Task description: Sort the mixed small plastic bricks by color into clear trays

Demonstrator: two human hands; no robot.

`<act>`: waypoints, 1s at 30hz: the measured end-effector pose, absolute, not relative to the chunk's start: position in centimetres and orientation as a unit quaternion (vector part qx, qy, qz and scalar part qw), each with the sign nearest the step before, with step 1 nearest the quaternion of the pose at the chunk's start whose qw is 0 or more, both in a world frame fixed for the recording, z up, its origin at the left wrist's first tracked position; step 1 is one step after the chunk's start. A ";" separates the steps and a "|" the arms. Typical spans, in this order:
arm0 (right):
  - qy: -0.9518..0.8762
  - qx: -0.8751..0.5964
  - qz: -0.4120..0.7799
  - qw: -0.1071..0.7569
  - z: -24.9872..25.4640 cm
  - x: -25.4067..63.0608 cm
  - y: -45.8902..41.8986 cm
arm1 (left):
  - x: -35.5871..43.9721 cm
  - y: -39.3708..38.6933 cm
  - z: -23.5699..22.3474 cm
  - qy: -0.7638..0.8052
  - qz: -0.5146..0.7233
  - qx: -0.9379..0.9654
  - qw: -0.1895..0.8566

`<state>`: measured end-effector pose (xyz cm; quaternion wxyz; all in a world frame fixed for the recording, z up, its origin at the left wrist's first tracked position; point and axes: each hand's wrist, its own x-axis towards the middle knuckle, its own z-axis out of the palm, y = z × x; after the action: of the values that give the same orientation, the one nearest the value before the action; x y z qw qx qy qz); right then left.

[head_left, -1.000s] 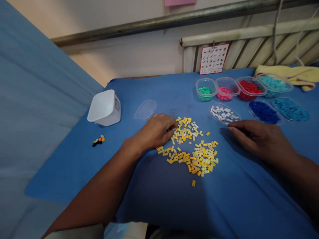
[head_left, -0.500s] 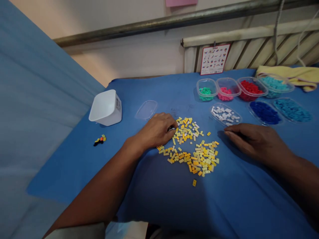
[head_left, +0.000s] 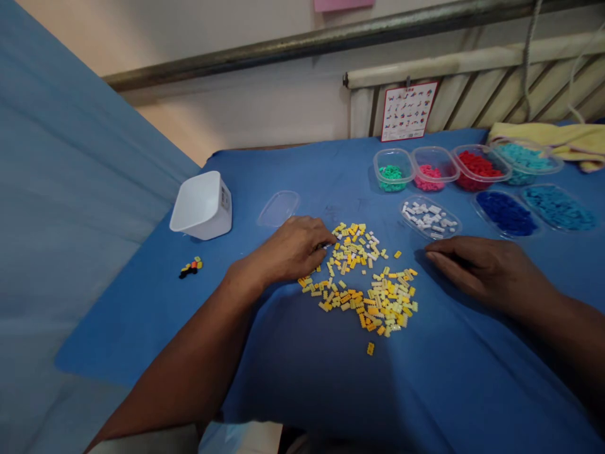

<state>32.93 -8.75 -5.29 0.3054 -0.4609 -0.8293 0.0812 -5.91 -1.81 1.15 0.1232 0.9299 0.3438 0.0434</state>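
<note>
Small yellow toy bricks [head_left: 387,296], in several shades, lie in a loose ring-shaped pile on the blue cloth, with a few white ones mixed in. At the pile's upper left edge, my left hand [head_left: 300,246] rests with its fingers curled in. Something small and pale shows under those fingers, too hidden to name. My right hand [head_left: 486,268] lies to the right of the pile, its thumb and fingertips together; whatever may be between them is hidden. Just beyond it sits a clear lid holding white bricks [head_left: 430,217].
Clear tubs of green bricks [head_left: 391,180], pink bricks [head_left: 429,178], red bricks [head_left: 477,169] and light-blue bricks [head_left: 522,157] stand at the back right. Nearer are dark-blue bricks [head_left: 505,213]. A white bin [head_left: 201,207] and an empty clear lid [head_left: 278,208] are left.
My left hand's fingers have shifted slightly at the edge of the pile. My right hand stays in place. The view has moved a little.
</note>
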 end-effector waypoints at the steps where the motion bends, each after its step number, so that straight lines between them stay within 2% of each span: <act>1: -0.829 -0.461 0.082 0.306 -5.3 32.9 -8.7 | -5.8 -1.7 0.9 0.342 0.046 0.931 0.120; 7: -0.835 -0.444 0.072 0.316 -4.9 32.6 -8.8 | -5.3 -1.5 0.1 0.349 0.059 0.931 0.093; 9: -0.833 -0.439 0.069 0.328 -4.4 32.0 -9.0 | -4.6 -2.1 0.3 0.367 0.105 0.915 0.128; 12: -0.833 -0.420 0.089 0.350 -3.5 30.1 -9.8 | -2.3 -3.9 0.7 0.398 0.246 0.825 0.318; 15: -0.843 -0.374 0.134 0.363 -2.8 28.0 -10.7 | 0.9 -6.3 0.6 0.402 0.303 0.686 0.526; 20: -0.821 -0.363 0.158 0.410 -2.7 26.4 -11.4 | 3.8 -8.0 -0.5 0.381 0.338 0.539 0.670; 24: -0.802 -0.402 0.170 0.407 -2.7 26.5 -11.1 | 3.6 -7.8 -1.4 0.376 0.335 0.519 0.691; 30: -0.759 -0.452 0.202 0.423 -2.5 26.3 -10.9 | 3.4 -7.8 -1.2 0.368 0.342 0.609 0.614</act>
<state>26.32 -10.94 -2.49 0.4231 -0.4519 -0.7590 0.2019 3.42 -7.82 -1.21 0.6136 0.6093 0.3680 0.3418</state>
